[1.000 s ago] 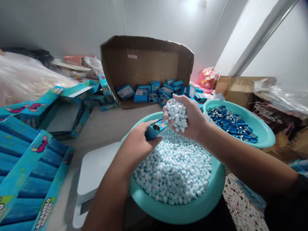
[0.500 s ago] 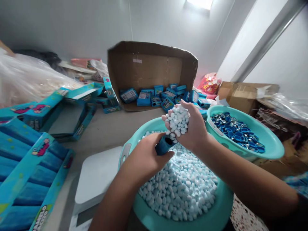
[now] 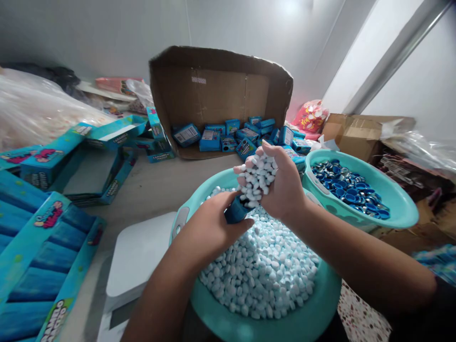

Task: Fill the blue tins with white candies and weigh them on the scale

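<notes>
My left hand [image 3: 208,228] is wrapped round a small dark-blue container [image 3: 235,211], tilted with its mouth toward my right hand. My right hand [image 3: 287,185] is cupped and tipped, full of small white candies [image 3: 259,173]. Some of these lie right at the container's mouth, partly covering it. Both hands are above a turquoise basin [image 3: 210,185] heaped with the same pale candies [image 3: 263,270].
A second turquoise basin [image 3: 402,209] with blue and silver caps [image 3: 351,192] stands at right. Behind is a cardboard box [image 3: 221,95] with small blue packets [image 3: 210,140]. At left are a white scale [image 3: 142,256] and blue display boxes [image 3: 53,213].
My right hand has tipped toward the container, and candies have slid from the palm to its mouth. The whole view has shifted slightly.
</notes>
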`<state>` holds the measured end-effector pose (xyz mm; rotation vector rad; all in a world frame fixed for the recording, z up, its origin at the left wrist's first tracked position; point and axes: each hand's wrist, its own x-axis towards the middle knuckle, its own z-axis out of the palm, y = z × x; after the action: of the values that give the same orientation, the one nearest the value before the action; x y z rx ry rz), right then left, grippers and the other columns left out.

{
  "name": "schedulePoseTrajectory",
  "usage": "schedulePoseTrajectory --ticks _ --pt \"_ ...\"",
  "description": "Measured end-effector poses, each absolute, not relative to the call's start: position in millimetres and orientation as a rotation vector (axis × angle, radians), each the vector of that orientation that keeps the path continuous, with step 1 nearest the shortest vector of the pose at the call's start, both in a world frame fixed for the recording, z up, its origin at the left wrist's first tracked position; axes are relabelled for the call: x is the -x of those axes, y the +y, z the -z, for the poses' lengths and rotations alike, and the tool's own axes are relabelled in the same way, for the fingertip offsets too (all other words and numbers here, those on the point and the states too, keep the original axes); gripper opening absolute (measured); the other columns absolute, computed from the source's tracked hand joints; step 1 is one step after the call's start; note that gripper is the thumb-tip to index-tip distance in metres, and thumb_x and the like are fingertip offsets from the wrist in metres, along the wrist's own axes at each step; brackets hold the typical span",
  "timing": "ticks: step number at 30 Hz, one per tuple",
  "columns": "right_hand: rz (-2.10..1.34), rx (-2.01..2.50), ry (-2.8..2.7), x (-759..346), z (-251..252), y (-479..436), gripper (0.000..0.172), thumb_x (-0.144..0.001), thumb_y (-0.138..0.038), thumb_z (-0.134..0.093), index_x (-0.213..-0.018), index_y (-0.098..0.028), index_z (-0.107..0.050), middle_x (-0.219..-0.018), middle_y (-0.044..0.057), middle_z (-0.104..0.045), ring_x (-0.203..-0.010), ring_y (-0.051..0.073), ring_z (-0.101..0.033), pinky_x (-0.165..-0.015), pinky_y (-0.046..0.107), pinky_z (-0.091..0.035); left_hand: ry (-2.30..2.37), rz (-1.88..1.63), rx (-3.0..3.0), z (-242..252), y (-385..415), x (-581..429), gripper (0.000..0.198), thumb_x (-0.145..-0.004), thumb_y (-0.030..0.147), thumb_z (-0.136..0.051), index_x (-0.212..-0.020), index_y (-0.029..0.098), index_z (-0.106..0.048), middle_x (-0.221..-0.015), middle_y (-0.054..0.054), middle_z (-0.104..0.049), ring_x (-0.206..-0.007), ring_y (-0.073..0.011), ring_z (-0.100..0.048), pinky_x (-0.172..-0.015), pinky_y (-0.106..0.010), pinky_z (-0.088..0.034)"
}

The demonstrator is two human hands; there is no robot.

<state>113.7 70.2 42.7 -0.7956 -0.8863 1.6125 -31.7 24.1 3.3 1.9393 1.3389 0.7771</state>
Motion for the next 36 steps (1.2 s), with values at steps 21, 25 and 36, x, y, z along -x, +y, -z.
schedulePoseTrajectory --ticks 21,25,36 --pt "-1.452 0.773 -1.007 -108 -43 63 0.037 -0.077 -0.061 -0.071 -0.096 -0.029 -0.066 -0.064 -0.002 -0.053 -0.078 0.021 -0.067 -0.057 0.030 -0.049 1.266 -0.865 -1.905 1 26 32 0.040 -0.084 0.034 -0.071 -0.123 0.029 -0.067 -0.115 -0.001 -0.073 -0.097 -0.0222 -0.069 -0.093 -0.038 -0.056" --pt "-1.450 0.777 -1.034 -109 -42 62 0.036 -0.079 -0.061 -0.068 -0.095 -0.029 -0.066 -0.063 -0.001 -0.054 -0.078 0.022 -0.066 -0.059 0.032 -0.050 1.254 -0.897 -1.888 3 27 33 0.042 -0.084 0.034 -0.072 -0.125 0.029 -0.066 -0.117 -0.002 -0.073 -0.095 -0.0217 -0.071 -0.084 -0.035 -0.058" --pt "-1.420 0.716 -1.113 -101 -46 64 0.047 -0.083 -0.073 -0.059 -0.098 -0.030 -0.067 -0.065 -0.001 -0.052 -0.077 0.021 -0.063 -0.066 0.035 -0.053 1.351 -0.856 -1.919 6 29 31 0.052 -0.079 0.046 -0.076 -0.127 0.027 -0.068 -0.114 -0.005 -0.075 -0.095 -0.0251 -0.072 -0.080 -0.038 -0.061"
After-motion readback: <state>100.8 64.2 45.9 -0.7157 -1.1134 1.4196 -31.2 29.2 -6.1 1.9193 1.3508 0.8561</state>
